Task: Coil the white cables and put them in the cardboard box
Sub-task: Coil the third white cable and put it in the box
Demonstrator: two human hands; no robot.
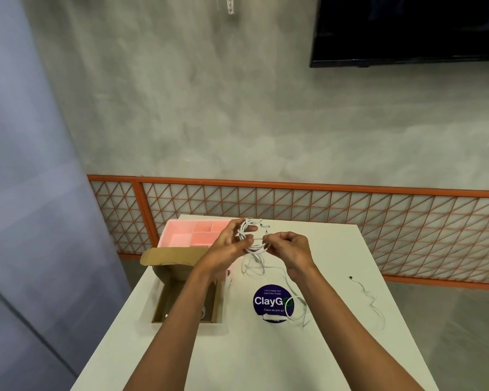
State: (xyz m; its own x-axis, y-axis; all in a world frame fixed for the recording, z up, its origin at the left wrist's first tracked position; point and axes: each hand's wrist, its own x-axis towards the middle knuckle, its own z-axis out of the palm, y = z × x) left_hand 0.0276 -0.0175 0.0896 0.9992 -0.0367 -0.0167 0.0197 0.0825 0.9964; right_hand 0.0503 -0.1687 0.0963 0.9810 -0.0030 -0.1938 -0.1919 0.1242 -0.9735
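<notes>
The white cable (pixel 251 239) is held in the air above the table (pixel 266 362), just right of the cardboard box (pixel 173 258) and a little beyond its far end. The left hand (pixel 227 249) has its fingers curled round a bundle of finished loops. The right hand (pixel 290 249) pinches a single strand at the right edge of that bundle between thumb and fingertips, its other fingers folded in. The loose tail drops from the coil to the table right of the box and runs across a round blue sticker (pixel 271 303). I judge this cable to be light, thin and limp, with enough spring that loops will fan open if the hold slackens (the strands already splay a bit at the top). The best place to hold it is probably the crossing where all the loops meet, while the other hand feeds the tail in short lengths. The box lies open with its flap folded back, and something pale shows on its floor, too small to identify. A pink tray (pixel 187 235) touches the box on its far side. A second cable (pixel 371 300) lies uncoiled on the table well right of the box.
</notes>
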